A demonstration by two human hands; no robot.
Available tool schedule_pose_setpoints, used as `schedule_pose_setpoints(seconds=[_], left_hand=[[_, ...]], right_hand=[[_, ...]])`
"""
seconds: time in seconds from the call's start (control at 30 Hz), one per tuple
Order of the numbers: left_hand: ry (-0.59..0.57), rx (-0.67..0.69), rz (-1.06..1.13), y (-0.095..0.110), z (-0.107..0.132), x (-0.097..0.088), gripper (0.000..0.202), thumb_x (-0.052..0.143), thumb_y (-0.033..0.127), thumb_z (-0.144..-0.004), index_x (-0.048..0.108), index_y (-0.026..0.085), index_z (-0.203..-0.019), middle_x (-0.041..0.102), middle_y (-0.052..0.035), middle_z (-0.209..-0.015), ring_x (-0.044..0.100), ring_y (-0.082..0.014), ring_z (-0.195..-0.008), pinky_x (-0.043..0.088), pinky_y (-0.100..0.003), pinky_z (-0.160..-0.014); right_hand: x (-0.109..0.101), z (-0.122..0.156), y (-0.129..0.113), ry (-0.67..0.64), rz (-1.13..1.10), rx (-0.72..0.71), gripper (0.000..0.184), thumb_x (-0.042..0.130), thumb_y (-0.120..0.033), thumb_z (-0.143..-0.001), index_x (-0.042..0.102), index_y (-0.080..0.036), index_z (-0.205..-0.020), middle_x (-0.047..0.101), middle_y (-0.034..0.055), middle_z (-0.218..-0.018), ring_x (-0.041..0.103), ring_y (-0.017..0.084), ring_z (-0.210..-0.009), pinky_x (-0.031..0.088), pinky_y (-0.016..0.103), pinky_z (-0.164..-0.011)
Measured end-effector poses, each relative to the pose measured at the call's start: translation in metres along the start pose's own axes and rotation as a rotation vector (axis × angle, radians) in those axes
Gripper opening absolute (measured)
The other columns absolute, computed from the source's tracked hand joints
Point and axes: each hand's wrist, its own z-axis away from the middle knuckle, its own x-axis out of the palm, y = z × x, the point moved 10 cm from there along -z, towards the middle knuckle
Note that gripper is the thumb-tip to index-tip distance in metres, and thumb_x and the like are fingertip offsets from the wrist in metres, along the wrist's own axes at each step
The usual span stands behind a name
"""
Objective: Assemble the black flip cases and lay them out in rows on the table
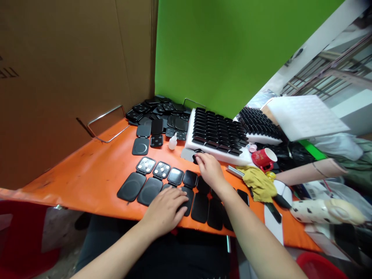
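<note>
A row of opened black compact cases lies along the near edge of the orange table. My left hand rests flat on one of them, fingers stretched out. My right hand reaches to the front edge of a white foam tray filled with small black parts. Its fingers are curled round a small black piece.
A heap of black cases sits at the back by the cardboard wall, with a small white bottle beside it. A red mug, a yellow cloth and a second foam tray lie to the right.
</note>
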Motion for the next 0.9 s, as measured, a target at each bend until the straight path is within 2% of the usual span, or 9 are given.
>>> schedule_pose_setpoints(seconds=[0.13, 0.23, 0.33, 0.4, 0.53, 0.73, 0.83, 0.9], left_hand=[[0.002, 0.002, 0.006, -0.001, 0.000, 0.000, 0.027, 0.050, 0.025, -0.082, 0.057, 0.027, -0.108, 0.060, -0.0012, -0.114, 0.051, -0.0217, -0.108, 0.031, -0.042, -0.101], [0.002, 0.000, 0.005, -0.002, 0.000, 0.000, 0.026, 0.051, 0.027, -0.081, 0.057, 0.028, -0.107, 0.060, -0.0004, -0.115, 0.052, -0.0227, -0.108, 0.033, -0.044, -0.099], [0.003, 0.004, 0.005, -0.002, -0.001, -0.002, 0.026, 0.052, 0.028, -0.081, 0.058, 0.029, -0.106, 0.061, -0.0002, -0.113, 0.053, -0.0223, -0.107, 0.036, -0.043, -0.097], [0.005, 0.014, 0.004, 0.000, -0.002, -0.007, 0.027, 0.052, 0.028, -0.081, 0.058, 0.029, -0.108, 0.062, -0.0005, -0.113, 0.055, -0.0209, -0.105, 0.040, -0.039, -0.094], [0.037, 0.014, -0.027, -0.002, 0.004, -0.026, 0.026, 0.048, 0.028, -0.084, 0.058, 0.029, -0.108, 0.060, 0.0001, -0.116, 0.055, -0.0187, -0.105, 0.043, -0.034, -0.092], [0.143, -0.032, -0.132, -0.035, 0.023, -0.056, 0.025, 0.045, 0.030, -0.085, 0.061, 0.025, -0.103, 0.062, -0.0042, -0.111, 0.056, -0.0229, -0.103, 0.042, -0.041, -0.093], [0.197, -0.038, -0.184, -0.049, 0.030, -0.059, 0.025, 0.045, 0.029, -0.084, 0.062, 0.024, -0.103, 0.062, -0.0052, -0.111, 0.055, -0.0238, -0.104, 0.038, -0.045, -0.097], [0.229, -0.041, -0.212, -0.054, 0.033, -0.059, 0.025, 0.046, 0.027, -0.084, 0.061, 0.023, -0.104, 0.062, -0.0057, -0.111, 0.055, -0.0242, -0.105, 0.037, -0.046, -0.097]], right_hand=[[0.000, 0.007, 0.038, 0.030, 0.074, 0.099, 0.030, 0.041, -0.026, -0.088, 0.053, -0.019, -0.114, 0.057, 0.0089, -0.107, 0.050, 0.022, -0.100, 0.040, 0.034, -0.084], [0.010, 0.014, 0.049, 0.019, 0.125, 0.124, 0.040, 0.050, -0.026, -0.082, 0.047, -0.021, -0.122, 0.052, 0.0091, -0.113, 0.048, 0.024, -0.101, 0.041, 0.035, -0.083], [0.018, 0.016, 0.050, 0.017, 0.165, 0.127, 0.045, 0.053, -0.025, -0.080, 0.044, -0.023, -0.124, 0.048, 0.0089, -0.117, 0.046, 0.024, -0.103, 0.042, 0.036, -0.083], [0.020, 0.015, 0.048, 0.028, 0.186, 0.127, 0.044, 0.054, -0.025, -0.080, 0.043, -0.023, -0.123, 0.046, 0.0090, -0.119, 0.044, 0.024, -0.104, 0.041, 0.036, -0.084], [0.021, 0.012, 0.046, 0.046, 0.219, 0.128, 0.040, 0.055, -0.026, -0.080, 0.044, -0.020, -0.119, 0.047, 0.0092, -0.118, 0.043, 0.024, -0.102, 0.041, 0.036, -0.083], [0.019, 0.012, 0.045, 0.056, 0.257, 0.125, 0.033, 0.055, -0.025, -0.080, 0.048, -0.020, -0.111, 0.049, 0.0093, -0.111, 0.043, 0.024, -0.099, 0.040, 0.036, -0.081], [0.020, 0.016, 0.044, 0.047, 0.270, 0.124, 0.022, 0.054, -0.026, -0.081, 0.053, -0.021, -0.102, 0.050, 0.0086, -0.106, 0.044, 0.024, -0.095, 0.040, 0.036, -0.079], [0.022, 0.019, 0.044, 0.049, 0.274, 0.129, 0.023, 0.052, -0.026, -0.082, 0.053, -0.021, -0.104, 0.051, 0.0089, -0.106, 0.045, 0.023, -0.095, 0.040, 0.035, -0.080]])
